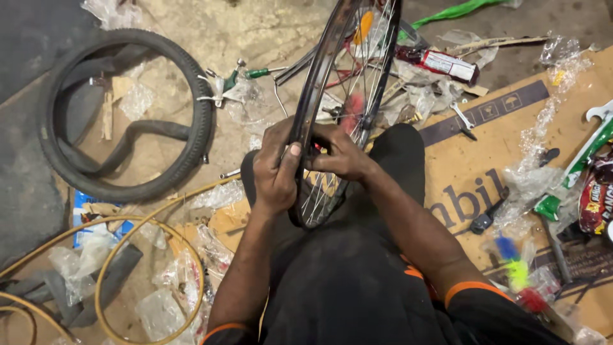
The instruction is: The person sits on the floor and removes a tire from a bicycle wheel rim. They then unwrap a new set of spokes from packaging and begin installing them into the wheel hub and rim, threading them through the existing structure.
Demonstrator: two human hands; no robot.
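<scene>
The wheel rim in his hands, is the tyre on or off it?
Off. The rim is bare metal; a tyre lies apart on the floor.

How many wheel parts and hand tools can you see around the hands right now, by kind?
Wheel rims: 1, gripped by the left hand and right hand
Tyres: 1
Wrenches: 1
Screwdrivers: 1
Total: 4

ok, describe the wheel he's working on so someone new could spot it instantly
Start at the person's dark-trousered lap at bottom centre: the spoked bicycle wheel stands on edge there, running up to the top of the frame. The left hand wraps its black rim and the right hand reaches into the spokes. Unlike the loose black tyre lying flat on the floor at left, it has a bare rim with thin metal spokes.
</scene>
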